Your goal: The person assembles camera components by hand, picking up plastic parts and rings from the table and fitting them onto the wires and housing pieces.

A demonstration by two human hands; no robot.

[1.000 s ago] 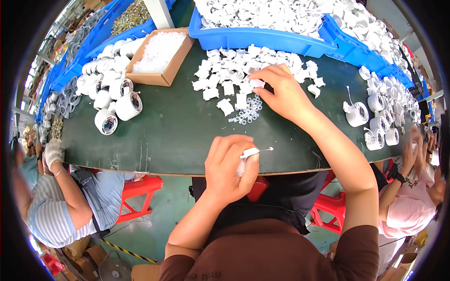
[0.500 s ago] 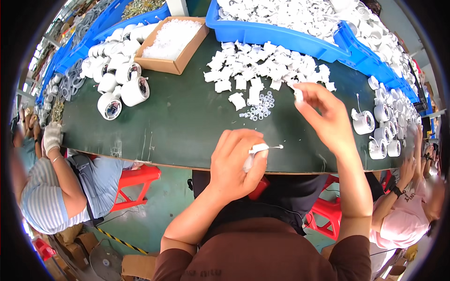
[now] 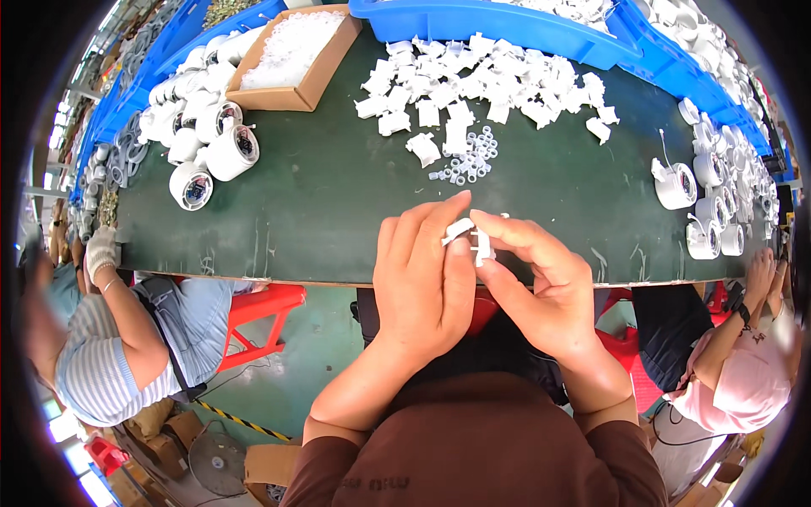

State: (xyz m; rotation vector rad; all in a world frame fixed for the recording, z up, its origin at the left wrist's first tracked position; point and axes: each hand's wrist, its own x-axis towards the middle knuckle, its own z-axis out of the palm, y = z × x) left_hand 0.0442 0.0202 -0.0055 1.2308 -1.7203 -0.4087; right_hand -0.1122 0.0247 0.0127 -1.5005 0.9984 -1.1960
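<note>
Near the table's front edge, my left hand (image 3: pixel 420 283) is closed on a white plastic part (image 3: pixel 458 230), most of it hidden by the fingers. Close beside it, my right hand (image 3: pixel 545 283) pinches a small white plastic clip (image 3: pixel 483 247) between thumb and forefinger. The two pieces are almost together; whether they touch I cannot tell. Beyond my hands lies a small heap of clear plastic rings (image 3: pixel 475 159). Behind the rings spreads a pile of white plastic clips (image 3: pixel 498 89).
White round housings (image 3: pixel 232 152) stand at the left, more white housings (image 3: pixel 675 185) at the right. A cardboard box (image 3: pixel 279 98) holds translucent pieces. Blue bins (image 3: pixel 498 29) line the back of the green table (image 3: pixel 296 228). People sit on both sides, one wearing a white glove (image 3: pixel 102 248).
My right hand has come from the clip pile back toward me, bringing a clip beside my left hand's part. The thin lead that stuck out from the left hand no longer shows clearly.
</note>
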